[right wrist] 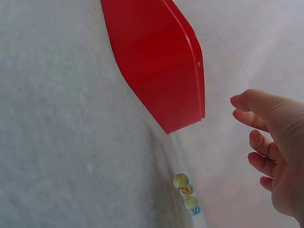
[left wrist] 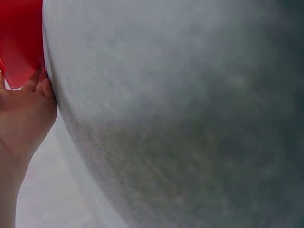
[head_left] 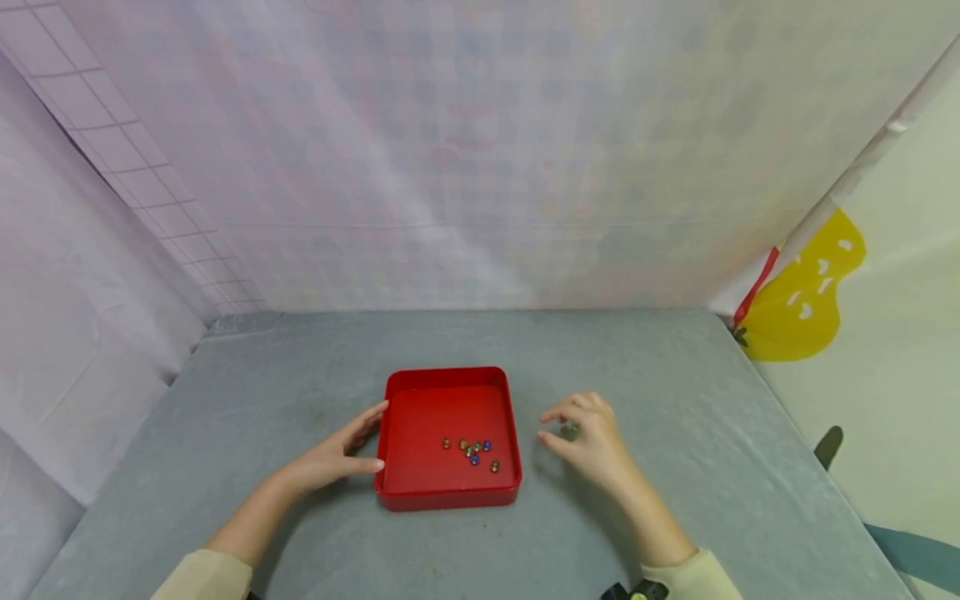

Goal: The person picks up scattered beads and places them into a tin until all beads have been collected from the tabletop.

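Currently left hand is touching tray on its left, loosely spread; right hand is hovering empty, half-curled, near marbles right of tray, which could be rolling away if a pinch is slipping

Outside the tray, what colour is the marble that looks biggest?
That marble looks clear with yellowish swirls; right wrist view shows it best.

Soft light casts faint shadows on the tabletop, blurred from left wrist.

Marbles — loose in red tray
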Motion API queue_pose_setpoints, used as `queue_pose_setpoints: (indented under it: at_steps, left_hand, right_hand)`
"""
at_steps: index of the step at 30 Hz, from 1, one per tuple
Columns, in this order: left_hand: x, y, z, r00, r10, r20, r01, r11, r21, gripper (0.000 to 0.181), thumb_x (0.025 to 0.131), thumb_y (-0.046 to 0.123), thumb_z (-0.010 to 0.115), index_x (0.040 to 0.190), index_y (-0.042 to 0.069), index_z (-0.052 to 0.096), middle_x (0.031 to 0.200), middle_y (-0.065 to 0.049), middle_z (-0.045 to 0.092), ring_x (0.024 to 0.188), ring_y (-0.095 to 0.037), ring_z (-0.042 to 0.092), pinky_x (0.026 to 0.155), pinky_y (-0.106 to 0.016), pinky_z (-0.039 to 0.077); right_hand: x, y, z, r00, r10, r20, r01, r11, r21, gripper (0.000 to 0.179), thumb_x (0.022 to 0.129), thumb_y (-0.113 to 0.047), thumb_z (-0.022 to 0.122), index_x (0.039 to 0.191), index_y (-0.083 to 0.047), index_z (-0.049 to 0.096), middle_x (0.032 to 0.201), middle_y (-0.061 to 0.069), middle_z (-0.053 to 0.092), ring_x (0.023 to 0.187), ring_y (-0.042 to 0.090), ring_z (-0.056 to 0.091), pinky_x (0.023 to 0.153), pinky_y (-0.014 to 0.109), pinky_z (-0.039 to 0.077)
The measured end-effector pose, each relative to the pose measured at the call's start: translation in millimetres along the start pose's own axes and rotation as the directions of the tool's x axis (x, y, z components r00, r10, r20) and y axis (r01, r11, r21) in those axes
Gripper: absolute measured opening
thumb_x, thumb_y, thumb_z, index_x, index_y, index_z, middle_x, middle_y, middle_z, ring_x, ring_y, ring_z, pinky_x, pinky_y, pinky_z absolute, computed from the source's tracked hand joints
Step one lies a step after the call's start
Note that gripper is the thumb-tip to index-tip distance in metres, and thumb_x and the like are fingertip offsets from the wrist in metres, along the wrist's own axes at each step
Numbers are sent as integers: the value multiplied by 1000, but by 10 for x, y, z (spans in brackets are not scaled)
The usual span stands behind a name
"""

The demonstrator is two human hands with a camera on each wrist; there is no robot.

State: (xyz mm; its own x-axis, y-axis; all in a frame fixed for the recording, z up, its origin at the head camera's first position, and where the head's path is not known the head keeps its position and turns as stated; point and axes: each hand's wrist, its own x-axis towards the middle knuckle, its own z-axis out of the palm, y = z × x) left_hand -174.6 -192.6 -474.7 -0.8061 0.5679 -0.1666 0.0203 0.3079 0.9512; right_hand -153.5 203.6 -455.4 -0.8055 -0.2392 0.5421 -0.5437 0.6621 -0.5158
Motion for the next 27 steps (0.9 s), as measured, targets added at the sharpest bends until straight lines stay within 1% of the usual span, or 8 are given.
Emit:
queue_pose_setpoints:
  at_steps: [6, 13, 21, 27]
  left_hand:
    - [0, -5, 1, 1000, -6, -5, 6, 1000, 4, 82, 89, 17, 67, 154, 14, 16, 155, -16, 20, 139, -38, 19, 106, -60, 23]
    - [-1, -2, -1, 1000, 1, -11, -1, 1000, 11, 82, 89, 16, 67, 154, 14, 16, 155, -16, 21, 139, -38, 19, 108, -58, 22]
    - [-6, 1, 5, 1000, -10, -6, 10, 1000, 18, 83, 89, 19, 68, 154, 14, 16, 155, -16, 20, 139, -40, 18, 105, -59, 27]
    - [-8, -3, 1, 1000, -12, -3, 12, 1000, 14, 83, 89, 19, 67, 154, 14, 16, 155, -16, 20, 138, -40, 18, 104, -59, 28]
  right_hand:
    - [0, 68, -16, 1000, -23, -21, 23, 1000, -11, 22, 66, -10, 86, 84, -15, 74, 77, -2, 62, 80, 12, 48, 77, 35, 35]
    - [-12, 124, -30, 1000, -15, -23, 14, 1000, -13, 21, 66, -10, 86, 83, -13, 74, 78, -2, 63, 82, 15, 50, 77, 36, 36]
    - [-37, 192, -28, 1000, -2, -24, 1, 1000, -18, 20, 66, -8, 85, 82, -13, 73, 74, -1, 61, 79, 13, 47, 76, 36, 34]
    - [-49, 262, -42, 999, -14, -45, 12, 999, -50, 22, 64, -6, 85, 82, -11, 73, 74, 0, 61, 77, 15, 49, 74, 39, 36]
